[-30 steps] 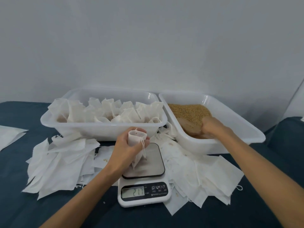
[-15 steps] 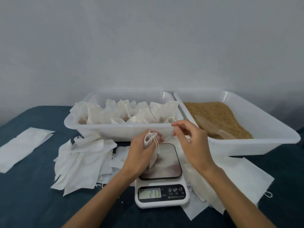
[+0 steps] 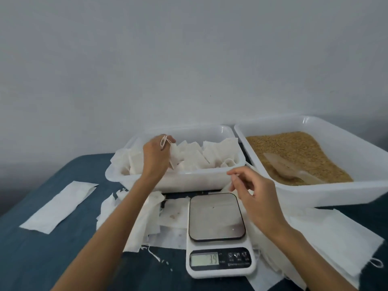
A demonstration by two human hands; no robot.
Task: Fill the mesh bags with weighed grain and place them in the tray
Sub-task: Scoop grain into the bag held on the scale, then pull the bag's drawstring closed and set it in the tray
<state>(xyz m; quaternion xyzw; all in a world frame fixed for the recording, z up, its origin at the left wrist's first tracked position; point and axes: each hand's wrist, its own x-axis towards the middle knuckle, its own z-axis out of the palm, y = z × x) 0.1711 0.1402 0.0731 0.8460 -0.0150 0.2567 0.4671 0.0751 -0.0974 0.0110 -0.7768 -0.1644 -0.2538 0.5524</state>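
One digital scale (image 3: 218, 238) sits nearest, platform bare. Right hand (image 3: 255, 195) hovers above it, fingers loosely curled, holding nothing. Left hand (image 3: 156, 157) pinches one filled mesh bag (image 3: 173, 155) by its drawstring over the bag tray (image 3: 168, 181). Second tray (image 3: 327, 193) holds grain (image 3: 294, 150) and one scoop (image 3: 287, 170).

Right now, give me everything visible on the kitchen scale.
The kitchen scale is a white plastic body with a dark-rimmed, grey metallic-looking platform on top, bare except for a few specks. Its front panel holds a lit display that seems to read 39 and small buttons. It sits level on the blue cloth, partly over loose white sheets, in front of the two trays. Neither hand touches it; the right hand hovers over its far right corner.
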